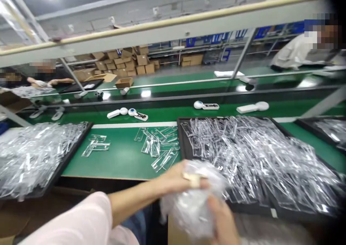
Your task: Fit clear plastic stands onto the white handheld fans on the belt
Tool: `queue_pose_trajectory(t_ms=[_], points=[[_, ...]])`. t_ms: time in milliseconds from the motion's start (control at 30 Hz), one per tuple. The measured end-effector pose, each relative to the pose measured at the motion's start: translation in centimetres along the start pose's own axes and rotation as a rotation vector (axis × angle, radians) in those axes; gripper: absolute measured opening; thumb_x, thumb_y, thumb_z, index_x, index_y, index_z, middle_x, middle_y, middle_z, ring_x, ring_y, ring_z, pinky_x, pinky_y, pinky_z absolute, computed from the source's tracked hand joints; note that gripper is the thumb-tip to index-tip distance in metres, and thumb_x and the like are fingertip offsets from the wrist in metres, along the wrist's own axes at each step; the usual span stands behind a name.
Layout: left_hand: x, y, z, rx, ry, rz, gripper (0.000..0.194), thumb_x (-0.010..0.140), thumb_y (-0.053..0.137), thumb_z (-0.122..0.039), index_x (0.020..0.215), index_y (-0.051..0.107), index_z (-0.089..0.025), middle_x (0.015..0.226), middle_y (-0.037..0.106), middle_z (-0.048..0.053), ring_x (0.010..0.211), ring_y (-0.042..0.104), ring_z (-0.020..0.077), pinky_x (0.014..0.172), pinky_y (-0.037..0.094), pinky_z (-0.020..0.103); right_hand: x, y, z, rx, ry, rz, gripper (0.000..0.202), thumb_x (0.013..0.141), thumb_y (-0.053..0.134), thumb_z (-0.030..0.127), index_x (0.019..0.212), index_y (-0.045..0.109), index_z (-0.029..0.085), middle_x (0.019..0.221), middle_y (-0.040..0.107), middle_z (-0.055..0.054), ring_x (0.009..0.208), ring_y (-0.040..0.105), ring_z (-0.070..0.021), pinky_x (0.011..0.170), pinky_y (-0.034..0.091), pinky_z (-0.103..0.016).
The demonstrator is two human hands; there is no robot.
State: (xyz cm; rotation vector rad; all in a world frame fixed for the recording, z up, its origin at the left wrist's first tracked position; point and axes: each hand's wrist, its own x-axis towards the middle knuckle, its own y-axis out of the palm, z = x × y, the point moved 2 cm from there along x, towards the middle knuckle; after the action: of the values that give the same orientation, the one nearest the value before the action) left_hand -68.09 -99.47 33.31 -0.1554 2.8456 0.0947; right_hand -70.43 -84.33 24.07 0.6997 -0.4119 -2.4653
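Note:
A crumpled clear plastic bag (pixel 198 212) is between my two hands, in front of the bench edge. Blur hides what, if anything, is inside it. My left hand (pixel 181 176) grips its top and has a beige band round a finger. From the lower right, my right hand (pixel 223 218) is closed on the bag's side. Just beyond, a black tray (pixel 185 144) is heaped with clear plastic pieces (pixel 243 155). Loose clear plastic frames (pixel 158 144) lie on the green bench (pixel 121 158) to the left of that tray.
Another tray (pixel 81 140) of clear pieces stands at the left. White handheld devices (pixel 254 107), some with their insides exposed, rest along the green strip behind. Metal rails and posts (pixel 243 54) cross above. Co-workers (pixel 294 52) sit opposite; cardboard boxes (pixel 127 63) are stacked farther back.

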Motion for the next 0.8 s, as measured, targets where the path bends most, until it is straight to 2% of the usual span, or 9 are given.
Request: queue_pose_trajectory(t_ms=[100,133,200,333,500,600,667,733,800], points=[[-5.6,-8.9,-0.7,-0.036,-0.096,-0.362,0.050,0.057,0.077,-0.050,0.096,0.067,-0.019,0.100,0.069,0.009,0.094,0.063,0.0297,0.083,0.049,0.037,2.5,11.8,-0.9,0.173,0.093,0.215,0.074,0.066,0.076,0.048,0.129,0.049,0.019,0.112,0.068,-0.009,0.098,0.066,-0.0283,0.076,0.055,-0.035],[-7.5,-11.5,-0.5,-0.068,-0.125,-0.443,0.054,0.058,0.077,-0.050,0.101,0.065,-0.018,0.100,0.069,0.010,0.094,0.064,0.0297,0.082,0.050,0.037,3.3,15.6,-1.5,0.224,0.115,0.303,0.073,0.065,0.077,0.046,0.127,0.051,0.017,0.113,0.068,-0.009,0.102,0.064,-0.0276,0.082,0.053,-0.034],[-10.8,-16.2,0.1,-0.129,-0.159,-0.583,0.058,0.062,0.076,-0.049,0.108,0.062,-0.017,0.097,0.070,0.010,0.088,0.066,0.0282,0.078,0.051,0.035,5.1,22.0,-3.3,0.235,0.137,0.395,0.068,0.062,0.079,0.043,0.119,0.056,0.014,0.106,0.070,-0.010,0.099,0.065,-0.0269,0.085,0.052,-0.035],[-14.9,-24.9,1.5,-0.185,-0.187,-0.776,0.055,0.064,0.076,-0.048,0.106,0.063,-0.015,0.083,0.071,0.009,0.074,0.068,0.0254,0.067,0.054,0.031,9.5,32.3,-8.3,0.217,0.271,0.566,0.063,0.056,0.081,0.041,0.109,0.060,0.012,0.085,0.072,-0.006,0.082,0.068,-0.0237,0.082,0.052,-0.035],[-16.4,-37.2,4.5,-0.295,-0.303,-0.944,0.058,0.055,0.081,-0.048,0.101,0.064,-0.017,0.074,0.071,0.007,0.070,0.069,0.0280,0.062,0.057,0.033,16.5,43.4,-15.4,0.168,0.434,0.661,0.053,0.059,0.079,0.040,0.100,0.062,0.011,0.076,0.069,-0.004,0.073,0.067,-0.0208,0.075,0.053,-0.034],[-17.1,-43.8,7.3,-0.375,-0.398,-0.966,0.062,0.055,0.082,-0.047,0.106,0.062,-0.017,0.076,0.071,0.008,0.076,0.069,0.0319,0.065,0.058,0.037,19.8,48.5,-19.1,0.134,0.528,0.692,0.053,0.058,0.080,0.036,0.102,0.061,0.013,0.078,0.068,-0.003,0.070,0.066,-0.0179,0.071,0.052,-0.031],[-17.6,-46.7,9.3,-0.423,-0.441,-0.946,0.062,0.058,0.079,-0.049,0.109,0.061,-0.017,0.080,0.072,0.010,0.080,0.069,0.0331,0.068,0.058,0.039,21.1,50.3,-20.9,0.108,0.566,0.699,0.058,0.055,0.082,0.034,0.104,0.060,0.014,0.079,0.068,-0.002,0.071,0.065,-0.0176,0.069,0.051,-0.031],[-17.6,-48.2,11.0,-0.445,-0.457,-0.907,0.063,0.061,0.077,-0.051,0.111,0.061,-0.017,0.084,0.072,0.010,0.083,0.068,0.0334,0.071,0.057,0.039,22.0,50.4,-21.8,0.078,0.567,0.669,0.063,0.052,0.084,0.034,0.107,0.059,0.014,0.081,0.067,-0.002,0.075,0.065,-0.0183,0.069,0.050,-0.031],[-16.5,-48.4,12.2,-0.445,-0.448,-0.843,0.062,0.063,0.075,-0.053,0.113,0.060,-0.018,0.087,0.072,0.009,0.084,0.068,0.0329,0.070,0.057,0.039,22.6,49.1,-21.6,0.049,0.531,0.616,0.066,0.051,0.085,0.035,0.108,0.059,0.015,0.084,0.068,-0.002,0.079,0.064,-0.0188,0.073,0.049,-0.032]])
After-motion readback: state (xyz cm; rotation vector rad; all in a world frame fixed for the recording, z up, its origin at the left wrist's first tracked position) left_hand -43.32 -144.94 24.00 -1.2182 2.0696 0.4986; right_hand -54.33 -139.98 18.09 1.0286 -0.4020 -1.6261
